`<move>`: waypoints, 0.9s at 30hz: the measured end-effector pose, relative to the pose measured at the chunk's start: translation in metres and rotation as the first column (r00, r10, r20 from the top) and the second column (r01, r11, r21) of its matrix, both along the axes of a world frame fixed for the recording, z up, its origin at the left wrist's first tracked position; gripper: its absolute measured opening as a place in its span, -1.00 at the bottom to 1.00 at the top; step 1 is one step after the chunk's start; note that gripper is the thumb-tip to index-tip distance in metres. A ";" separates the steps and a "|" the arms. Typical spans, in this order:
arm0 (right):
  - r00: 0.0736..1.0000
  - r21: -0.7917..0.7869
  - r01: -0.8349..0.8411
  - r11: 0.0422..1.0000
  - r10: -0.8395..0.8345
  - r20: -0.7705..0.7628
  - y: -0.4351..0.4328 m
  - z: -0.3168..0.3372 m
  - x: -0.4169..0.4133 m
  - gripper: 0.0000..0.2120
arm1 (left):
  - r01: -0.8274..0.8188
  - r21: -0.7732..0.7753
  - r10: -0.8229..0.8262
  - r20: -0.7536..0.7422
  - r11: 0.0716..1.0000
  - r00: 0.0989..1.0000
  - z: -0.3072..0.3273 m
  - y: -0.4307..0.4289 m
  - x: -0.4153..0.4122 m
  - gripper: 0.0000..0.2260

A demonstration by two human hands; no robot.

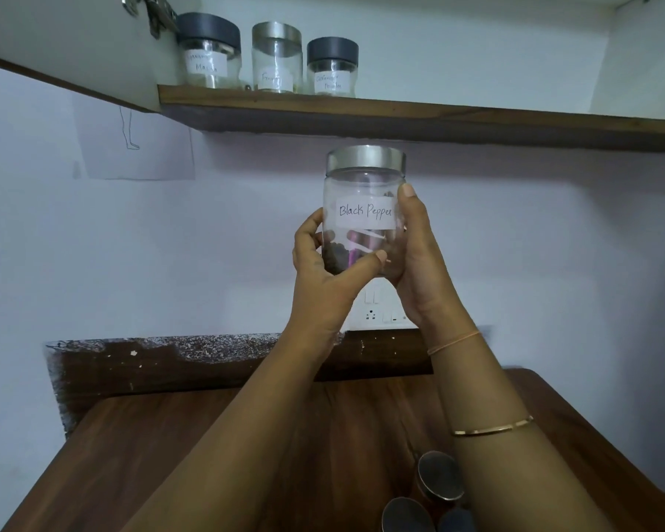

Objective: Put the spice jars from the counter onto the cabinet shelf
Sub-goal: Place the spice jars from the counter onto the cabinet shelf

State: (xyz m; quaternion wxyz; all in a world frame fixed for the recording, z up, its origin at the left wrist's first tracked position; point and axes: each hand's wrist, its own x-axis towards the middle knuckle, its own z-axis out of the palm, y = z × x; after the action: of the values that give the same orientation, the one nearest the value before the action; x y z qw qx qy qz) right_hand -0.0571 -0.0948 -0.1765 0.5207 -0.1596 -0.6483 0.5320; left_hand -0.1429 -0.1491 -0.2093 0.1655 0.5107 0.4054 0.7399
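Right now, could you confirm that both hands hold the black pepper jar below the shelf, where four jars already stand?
Not quite: the head view shows three jars on the shelf, not four. The left hand and right hand do hold the black pepper jar below it.

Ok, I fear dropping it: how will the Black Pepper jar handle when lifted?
Probably light: the Black Pepper jar is mostly empty, with a few peppercorns at the bottom. Its smooth clear wall may be slippery, which fits both the left hand and right hand gripping it. It may be glass, so possibly fragile.
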 end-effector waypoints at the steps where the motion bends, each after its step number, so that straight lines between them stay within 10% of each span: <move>1: 1.000 0.025 -0.001 1.000 0.000 0.028 0.002 0.002 0.004 -0.23 | -0.008 0.003 0.008 -0.001 1.000 1.000 0.001 0.002 0.002 -0.27; 15: 0.977 0.296 0.172 0.940 -0.201 0.070 0.035 0.063 0.041 -0.47 | -0.281 0.178 0.322 -0.283 0.943 0.903 0.051 0.048 0.029 -0.28; 27: 0.931 0.481 0.346 0.806 -0.359 -0.067 0.089 0.157 0.041 -0.24 | -0.562 0.402 0.691 -0.428 0.723 0.583 0.114 0.094 -0.007 -0.56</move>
State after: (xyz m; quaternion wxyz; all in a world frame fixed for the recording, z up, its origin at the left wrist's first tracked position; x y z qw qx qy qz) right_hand -0.0159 -0.0055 -0.0194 0.6246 -0.1486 -0.7267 0.2442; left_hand -0.1502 -0.0549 -0.0958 -0.2902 0.5382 0.5039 0.6102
